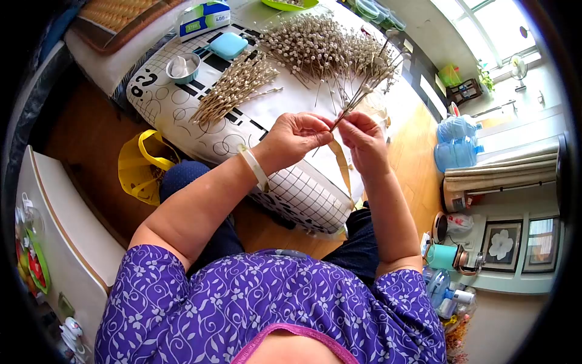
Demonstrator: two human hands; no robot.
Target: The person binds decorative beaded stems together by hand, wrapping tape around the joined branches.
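Observation:
Between both hands is a thin bunch of dried stems [365,89] with small pale buds, slanting up to the right. My left hand [296,138] is closed in a pinch around the lower stem ends. Just beside it, the fingertips of my right hand [364,138] are closed on the same stems, a little higher up. A tan ribbon-like strip [341,162] hangs from between the hands toward the bed edge; which fingers hold its upper end is hidden. Beyond the hands lies a large pile of budded stems [315,45], with a smaller bundle [237,87] to its left.
The patterned bedspread [176,112] carries a blue case [228,45], a small bowl [183,67] with white contents and a tissue pack [204,20]. A yellow bag [134,167] stands on the floor at left. Large water bottles [456,142] stand at right.

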